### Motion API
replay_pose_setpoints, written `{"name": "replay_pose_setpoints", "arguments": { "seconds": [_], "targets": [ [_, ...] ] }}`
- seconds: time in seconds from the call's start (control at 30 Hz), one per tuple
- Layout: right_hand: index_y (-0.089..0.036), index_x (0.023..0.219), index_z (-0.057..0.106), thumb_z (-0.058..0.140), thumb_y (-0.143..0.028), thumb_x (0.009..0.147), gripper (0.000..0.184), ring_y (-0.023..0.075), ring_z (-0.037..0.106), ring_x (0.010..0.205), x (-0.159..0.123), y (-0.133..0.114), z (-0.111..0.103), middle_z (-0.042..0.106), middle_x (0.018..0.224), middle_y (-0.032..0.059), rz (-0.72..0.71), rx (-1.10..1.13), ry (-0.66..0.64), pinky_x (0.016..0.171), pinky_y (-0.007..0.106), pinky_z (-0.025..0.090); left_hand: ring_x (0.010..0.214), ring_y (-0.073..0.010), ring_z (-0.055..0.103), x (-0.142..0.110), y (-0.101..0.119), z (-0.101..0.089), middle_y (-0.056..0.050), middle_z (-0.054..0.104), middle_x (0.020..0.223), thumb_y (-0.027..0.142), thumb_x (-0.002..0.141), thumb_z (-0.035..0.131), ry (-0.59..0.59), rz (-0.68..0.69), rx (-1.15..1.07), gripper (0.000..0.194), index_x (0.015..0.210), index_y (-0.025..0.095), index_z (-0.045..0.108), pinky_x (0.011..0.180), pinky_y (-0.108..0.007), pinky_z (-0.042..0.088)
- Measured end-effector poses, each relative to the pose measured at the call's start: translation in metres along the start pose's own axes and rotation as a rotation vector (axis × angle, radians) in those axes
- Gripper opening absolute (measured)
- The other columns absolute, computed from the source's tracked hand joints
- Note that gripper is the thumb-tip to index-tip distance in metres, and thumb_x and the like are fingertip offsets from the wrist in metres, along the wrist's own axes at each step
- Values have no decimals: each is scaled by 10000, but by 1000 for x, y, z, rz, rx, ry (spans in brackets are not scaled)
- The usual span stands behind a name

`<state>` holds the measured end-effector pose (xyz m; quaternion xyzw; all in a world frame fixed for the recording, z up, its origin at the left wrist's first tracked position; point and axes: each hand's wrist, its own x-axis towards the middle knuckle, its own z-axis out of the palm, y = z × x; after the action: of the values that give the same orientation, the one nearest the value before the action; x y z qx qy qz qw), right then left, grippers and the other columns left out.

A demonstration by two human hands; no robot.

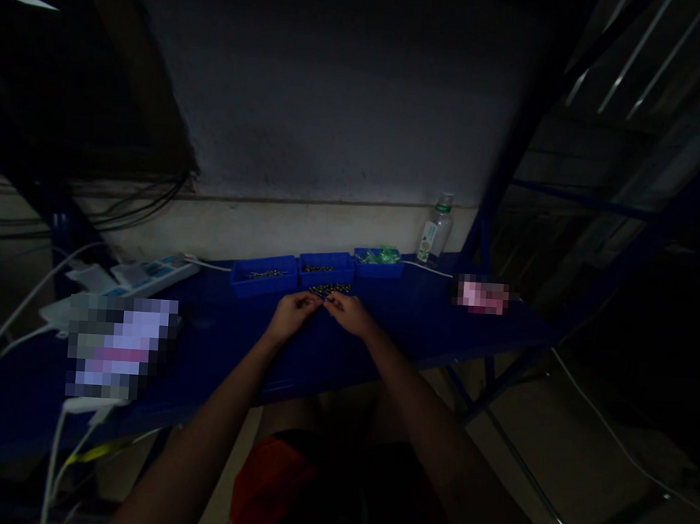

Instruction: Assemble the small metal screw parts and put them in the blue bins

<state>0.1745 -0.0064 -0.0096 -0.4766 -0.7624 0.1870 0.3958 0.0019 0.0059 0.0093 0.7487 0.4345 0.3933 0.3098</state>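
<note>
My left hand (292, 315) and my right hand (350, 313) meet over the blue table, their fingertips pinched close together. Whatever small piece they hold between them is too tiny and dark to make out. Just beyond the fingers lies a loose pile of small metal parts (337, 288) on the tabletop. Behind the pile stands a middle blue bin (342, 270) with more small parts at its bottom. To its left, another blue bin (243, 279) holds thin silvery pieces. A third blue bin (379, 270), on the right, has crumpled green plastic (386, 255) in it.
A clear bottle (436, 234) with a green-banded neck stands by the wall at the back right. On the left are a power strip (160, 271) with plugs and white cables. Blurred-out items lie at both ends of the blue table (219, 357). Blue metal posts frame it.
</note>
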Motion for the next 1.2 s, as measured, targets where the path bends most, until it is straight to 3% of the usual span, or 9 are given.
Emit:
{"name": "replay_pose_setpoints", "arguments": {
  "seconds": [0.13,0.3,0.57,0.9,1.07,1.2],
  "targets": [
    [-188,884,584,428,-404,846,269,81,514,575,0,1,-1,585,652,-27,-18,29,3,552,175,325,698,-157,574,-1,1,0,-49,667,804,446,740,535,4,39,88,361,850,124,656,661,-238,426],
    [-189,875,592,407,-392,859,275,83,516,575,0,-1,-2,592,655,-23,-12,38,-2,562,179,341,725,-160,577,-2,3,0,-40,664,824,421,783,476,-9,81,161,332,853,144,647,691,-241,422],
    [-195,996,576,510,-296,805,226,85,529,599,1,-1,-1,593,686,-28,27,49,-23,582,177,372,710,-156,582,1,-6,2,-43,662,827,403,777,484,-57,64,169,319,883,145,640,677,-234,432],
    [-198,1032,578,500,-343,812,275,83,522,599,2,3,-1,585,679,-30,10,78,-11,576,175,364,764,-179,591,1,-6,2,-56,666,856,433,782,476,-67,45,168,350,877,138,640,693,-246,423],
    [-174,868,596,459,-378,832,248,78,520,590,2,3,0,589,663,-25,34,57,-10,579,174,359,710,-163,576,1,-7,3,-43,653,790,431,779,477,-51,53,159,335,840,133,618,637,-228,415],
    [-177,873,590,469,-382,826,243,76,523,595,1,2,1,591,669,-28,16,71,-19,574,172,356,690,-155,565,1,-8,5,-38,642,771,415,770,484,-59,56,173,314,828,135,613,623,-222,406]
  ]
}}
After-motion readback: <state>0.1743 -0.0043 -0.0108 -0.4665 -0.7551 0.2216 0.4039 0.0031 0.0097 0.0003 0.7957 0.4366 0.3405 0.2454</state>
